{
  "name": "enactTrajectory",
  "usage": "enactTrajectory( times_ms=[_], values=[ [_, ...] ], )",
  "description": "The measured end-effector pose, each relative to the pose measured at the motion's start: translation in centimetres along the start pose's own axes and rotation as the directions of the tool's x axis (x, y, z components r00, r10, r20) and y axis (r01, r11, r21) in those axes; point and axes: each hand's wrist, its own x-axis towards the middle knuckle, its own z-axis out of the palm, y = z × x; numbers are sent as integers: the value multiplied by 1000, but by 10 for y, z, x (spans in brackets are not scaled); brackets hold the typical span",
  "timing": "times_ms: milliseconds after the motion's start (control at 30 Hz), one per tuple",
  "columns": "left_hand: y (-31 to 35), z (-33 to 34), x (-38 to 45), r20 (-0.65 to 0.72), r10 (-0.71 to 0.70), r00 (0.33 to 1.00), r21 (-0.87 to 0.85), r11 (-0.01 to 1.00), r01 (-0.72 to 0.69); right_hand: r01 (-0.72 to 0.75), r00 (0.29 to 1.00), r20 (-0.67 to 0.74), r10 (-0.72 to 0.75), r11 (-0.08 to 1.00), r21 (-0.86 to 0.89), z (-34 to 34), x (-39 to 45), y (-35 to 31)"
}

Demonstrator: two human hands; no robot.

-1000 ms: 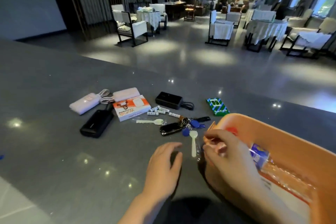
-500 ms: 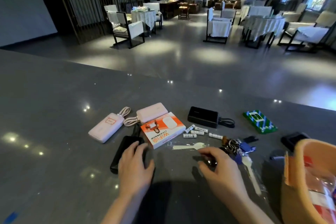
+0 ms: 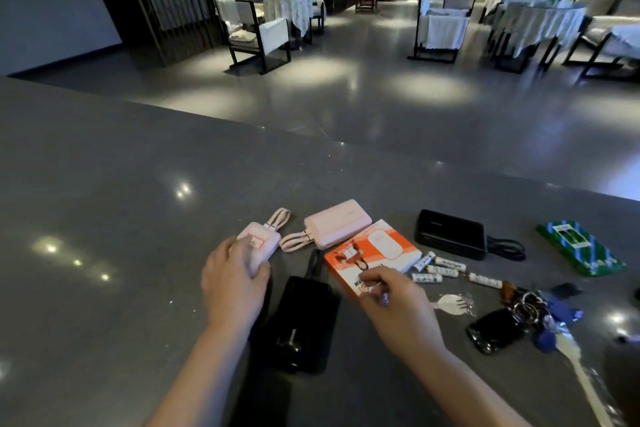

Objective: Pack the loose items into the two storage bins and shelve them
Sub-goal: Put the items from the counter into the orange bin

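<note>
Loose items lie on the dark grey counter (image 3: pixel 104 218). My left hand (image 3: pixel 232 282) closes over the near end of a pink power bank (image 3: pixel 258 241) with a looped cable. My right hand (image 3: pixel 391 302) pinches the near edge of an orange and white box (image 3: pixel 375 251). Between my hands lies a black power bank (image 3: pixel 301 326). A second pink power bank (image 3: pixel 337 224) sits behind the box. To the right are several white batteries (image 3: pixel 441 269), a wrapped plastic spork (image 3: pixel 450 303), a black charger (image 3: pixel 450 234), a green box (image 3: pixel 581 248) and a key bunch (image 3: pixel 540 308). No storage bin is in view.
A black car key (image 3: pixel 495 329) and a long white plastic spoon (image 3: pixel 581 374) lie at the lower right. The counter's far edge (image 3: pixel 381 149) drops to a polished floor with chairs (image 3: pixel 259 35) and draped tables. People sit far back in the room.
The view has swung left and the orange bin has left the frame. My left hand went from the black power bank to the pink one. My right hand shifted from the keys to the orange box.
</note>
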Motion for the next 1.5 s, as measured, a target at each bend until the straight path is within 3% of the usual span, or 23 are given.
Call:
enactTrajectory(
  times_ms=[100, 267, 500, 633, 800, 967, 1200, 1367, 1500],
  values=[
    [-14, 9, 22, 139, -84, 987, 70, 995, 74, 57, 997, 52, -58, 998, 13, 24, 6, -24],
    [-21, 15, 21, 139, -140, 980, 72, 989, 131, 0, 995, 93, 23, 972, -234, 82, 0, -50],
    [-25, -1, -3, 202, -248, 948, 93, 968, 233, -35, 995, 89, 55, 977, -211, 82, -6, -41],
    [-23, -4, -24, 191, -285, 939, 28, 958, 285, -20, 994, 94, 47, 961, -276, 71, -16, -29],
    [-17, -14, -57, 151, -271, 951, -171, 940, 295, 30, 994, 107, -13, 987, -157, 40, -37, -24],
    [29, -39, -97, 58, -174, 983, -313, 932, 184, 111, 989, -95, -115, 993, -44, -30, -82, -3],
    [167, -43, -155, 62, 114, 992, -535, 842, -64, 141, 928, -350, -131, 990, 4, -172, -150, 45],
    [266, -19, -227, 198, 322, 926, -657, 745, -118, 101, 916, -384, -114, 993, -52, -277, -206, 101],
    [323, -3, -272, 171, 461, 871, -702, 677, -220, -14, 936, -350, -45, 986, -164, -338, -236, 160]
  ],
)
